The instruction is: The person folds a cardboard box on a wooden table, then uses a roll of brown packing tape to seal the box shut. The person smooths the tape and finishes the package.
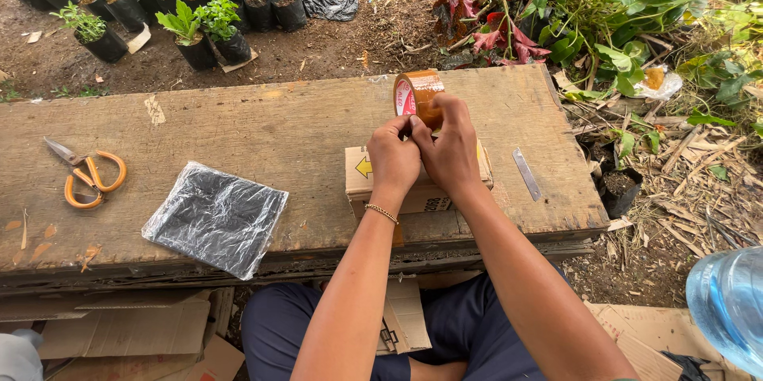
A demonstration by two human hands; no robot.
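Observation:
Both my hands meet over a small cardboard box (359,182) that sits on a weathered wooden plank (270,127). My right hand (451,146) grips a roll of brown packing tape (415,93), held upright just above the box's far side. My left hand (393,157) pinches at the tape's loose end beside the roll, fingers closed. Most of the box top is hidden under my hands. A thin bracelet circles my left wrist.
Orange-handled scissors (89,177) lie at the plank's left end. A flat packet of black plastic bags (216,216) rests left of the box; a metal blade (526,174) lies to its right. Potted seedlings (199,31) stand beyond. Cardboard pieces (127,329) and a water bottle (727,305) are near me.

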